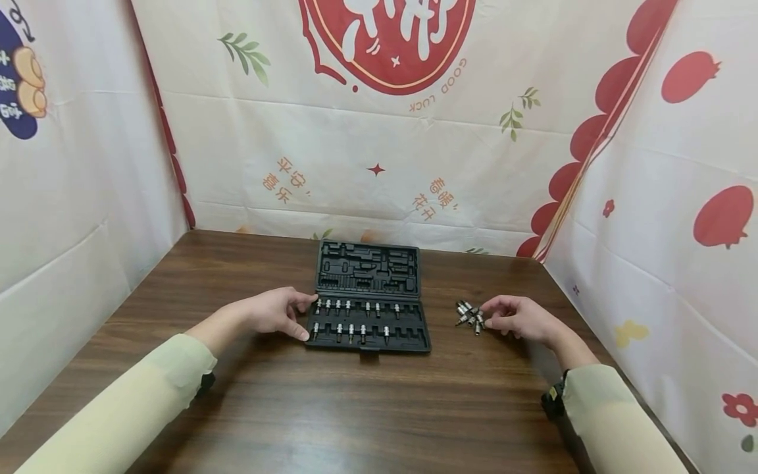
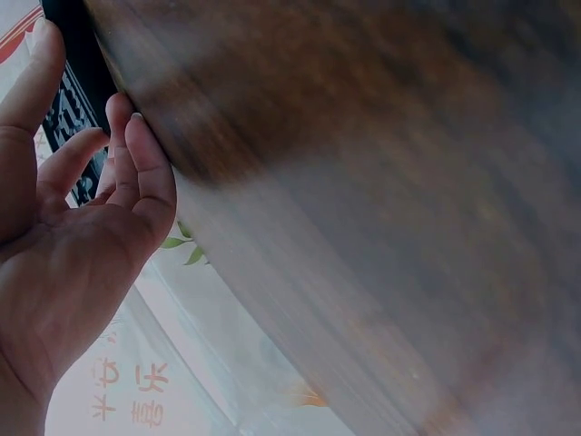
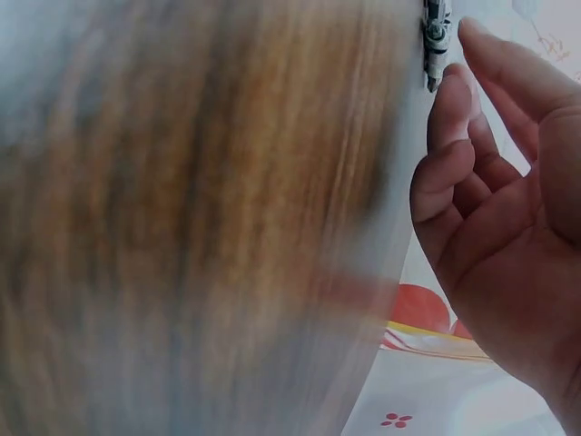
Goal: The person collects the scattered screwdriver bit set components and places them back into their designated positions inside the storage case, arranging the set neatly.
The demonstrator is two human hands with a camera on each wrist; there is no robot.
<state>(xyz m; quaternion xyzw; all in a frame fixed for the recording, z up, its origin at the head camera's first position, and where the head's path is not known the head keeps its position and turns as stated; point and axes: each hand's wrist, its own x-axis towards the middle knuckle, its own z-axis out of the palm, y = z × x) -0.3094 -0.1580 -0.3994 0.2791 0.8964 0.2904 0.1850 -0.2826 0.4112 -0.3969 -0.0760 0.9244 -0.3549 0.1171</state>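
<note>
A black plastic socket case (image 1: 369, 295) lies unfolded on the table, its lid at the back. Several silver bit sockets (image 1: 351, 329) stand in two rows in its front half, with bare slots among them. My left hand (image 1: 278, 312) rests at the case's left edge. Its thumb touches near the front corner and its fingers lie farther back, loosely bent in the left wrist view. To the right of the case is a small heap of loose bit sockets (image 1: 470, 315). My right hand (image 1: 521, 318) is beside this heap, thumb and forefinger apart at its right side.
The brown wooden table (image 1: 355, 415) carries the case and the heap. Printed white cloth (image 1: 355, 125) hangs behind the table and along both sides. Dark wrist-worn devices (image 1: 553, 398) sit near the sleeve cuffs.
</note>
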